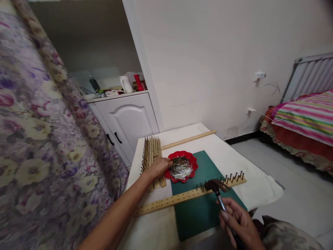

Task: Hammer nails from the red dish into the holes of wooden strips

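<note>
My left hand (160, 166) is at the left rim of a red scalloped dish (194, 161). Its fingers look closed, and anything between them is too small to make out. Loose nails (180, 167) fill the dish. My right hand (238, 218) grips a claw hammer (221, 201) by its handle. The hammer head is just over a long wooden strip (179, 198) with rows of holes. Upright nails (235, 177) stand in the strip's right part; its left part shows bare holes. The strip lies across a green mat (194, 222).
Several wooden strips bristling with nails (149, 152) lie left of the dish. Another wooden strip (189, 139) lies along the far side of the white-covered table (249, 180). A flowered curtain (52, 139) hangs at left; a cabinet (130, 121) stands behind, a bed (307, 121) at right.
</note>
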Demonstrator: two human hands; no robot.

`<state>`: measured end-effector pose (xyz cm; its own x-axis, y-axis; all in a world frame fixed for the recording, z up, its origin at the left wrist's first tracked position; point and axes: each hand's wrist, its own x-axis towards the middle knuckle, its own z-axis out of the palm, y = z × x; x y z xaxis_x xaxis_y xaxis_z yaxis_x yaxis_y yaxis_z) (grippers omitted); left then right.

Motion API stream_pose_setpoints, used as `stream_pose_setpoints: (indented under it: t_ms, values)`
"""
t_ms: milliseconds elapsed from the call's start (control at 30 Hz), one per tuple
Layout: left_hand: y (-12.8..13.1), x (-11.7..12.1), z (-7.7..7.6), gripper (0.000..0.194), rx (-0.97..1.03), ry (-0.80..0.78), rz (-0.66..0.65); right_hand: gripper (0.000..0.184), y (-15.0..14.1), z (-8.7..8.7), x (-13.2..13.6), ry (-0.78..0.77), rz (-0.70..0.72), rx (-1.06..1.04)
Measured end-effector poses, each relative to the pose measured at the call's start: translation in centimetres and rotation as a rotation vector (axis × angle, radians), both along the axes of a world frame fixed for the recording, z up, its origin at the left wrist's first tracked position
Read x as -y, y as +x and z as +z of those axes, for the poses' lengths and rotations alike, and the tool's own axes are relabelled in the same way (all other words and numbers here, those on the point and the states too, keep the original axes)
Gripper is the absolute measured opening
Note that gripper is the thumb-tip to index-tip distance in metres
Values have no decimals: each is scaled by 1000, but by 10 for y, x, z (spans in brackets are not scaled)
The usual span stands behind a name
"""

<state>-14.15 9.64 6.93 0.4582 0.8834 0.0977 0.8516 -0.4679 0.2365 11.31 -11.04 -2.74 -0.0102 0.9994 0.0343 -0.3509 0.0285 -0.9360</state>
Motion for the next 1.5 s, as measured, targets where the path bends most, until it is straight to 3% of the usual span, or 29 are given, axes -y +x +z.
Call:
stream_pose_setpoints:
  t_ms: [100, 200, 333, 433, 667, 1033, 1133, 1300, 1400, 1500]
  values:
    - [10, 40, -2, 18, 0, -13, -121, 37, -2, 0, 0, 16, -40, -14]
    - [30, 89, -15, 24, 134, -2, -347, 38, -5, 0, 0, 23, -107, 7]
    - [61, 142, -35, 21, 292, -58, -441, 32, -9, -1, 0, 22, -118, 83]
    - [73, 161, -41, 19, 323, -48, -437, 30, -9, 0, 0, 11, -98, 106]
    - [80, 170, -52, 14, 481, -93, -380, 37, -8, 0, -1, 8, -187, 91]
    - [101, 175, -64, 10, 849, -124, -149, 38, -11, 2, 2, -5, -139, 17]
    - [106, 176, -75, 7, 1033, -290, -28, 39, -13, -1, 1, 10, -141, 13]
    - [114, 178, -94, 30, 1328, -655, 175, 40, -16, -6, 1, 29, -144, 14]
    - [113, 178, -99, 29, 1353, -710, 187, 40, -16, -6, 1, 38, -133, 35]
    - [105, 172, -94, 25, 1320, -614, 172, 37, -15, -6, 0, 26, -132, 63]
